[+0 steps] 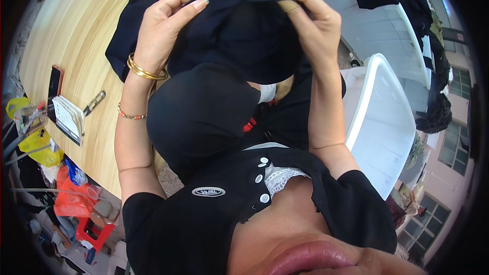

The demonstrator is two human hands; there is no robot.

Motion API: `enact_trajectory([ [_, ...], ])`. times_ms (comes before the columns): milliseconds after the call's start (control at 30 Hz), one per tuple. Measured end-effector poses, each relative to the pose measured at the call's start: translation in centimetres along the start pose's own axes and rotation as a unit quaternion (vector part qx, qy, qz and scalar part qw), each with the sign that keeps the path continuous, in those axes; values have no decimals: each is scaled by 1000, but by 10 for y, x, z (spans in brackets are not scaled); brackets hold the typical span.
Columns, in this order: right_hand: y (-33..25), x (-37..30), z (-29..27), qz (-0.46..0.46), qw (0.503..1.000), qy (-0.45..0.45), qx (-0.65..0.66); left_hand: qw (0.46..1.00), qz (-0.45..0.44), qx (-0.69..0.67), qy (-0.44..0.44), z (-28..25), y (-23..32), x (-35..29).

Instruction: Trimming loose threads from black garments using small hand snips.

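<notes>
Hands (165, 23) (317, 26) hold dark cloth (232, 38) beside a white tub (383, 125).

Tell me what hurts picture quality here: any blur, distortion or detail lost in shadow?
Head view: left hand and right hand look fairly sharp; head view: the dark cloth between them swallows detail, its folds barely showing; head view: fisheye distortion skews the windows near the rim, and the corners fall to black.
</notes>
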State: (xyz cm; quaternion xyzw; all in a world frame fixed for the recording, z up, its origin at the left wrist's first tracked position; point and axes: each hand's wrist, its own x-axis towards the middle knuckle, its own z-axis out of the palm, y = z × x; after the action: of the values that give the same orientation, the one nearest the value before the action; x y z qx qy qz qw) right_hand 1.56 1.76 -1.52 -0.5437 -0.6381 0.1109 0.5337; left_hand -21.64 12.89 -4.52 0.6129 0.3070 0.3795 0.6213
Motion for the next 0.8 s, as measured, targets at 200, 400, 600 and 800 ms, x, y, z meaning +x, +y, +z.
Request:
enact_trajectory([
  [200, -21, 2, 45, 129, 978, -137, 91, 996, 18, -82, -3, 12, -3, -3],
  [400, -12, 16, 61, 222, 962, -145, 67, 999, -1, -36, -37, -5, -21, -3],
  [600, -4, 13, 68, 192, 973, -126, 38, 999, -15, -34, 0, -1, -14, -4],
  [800, -3, 13, 68, 120, 983, -133, -47, 1000, -7, -17, 2, -7, -16, -1],
])
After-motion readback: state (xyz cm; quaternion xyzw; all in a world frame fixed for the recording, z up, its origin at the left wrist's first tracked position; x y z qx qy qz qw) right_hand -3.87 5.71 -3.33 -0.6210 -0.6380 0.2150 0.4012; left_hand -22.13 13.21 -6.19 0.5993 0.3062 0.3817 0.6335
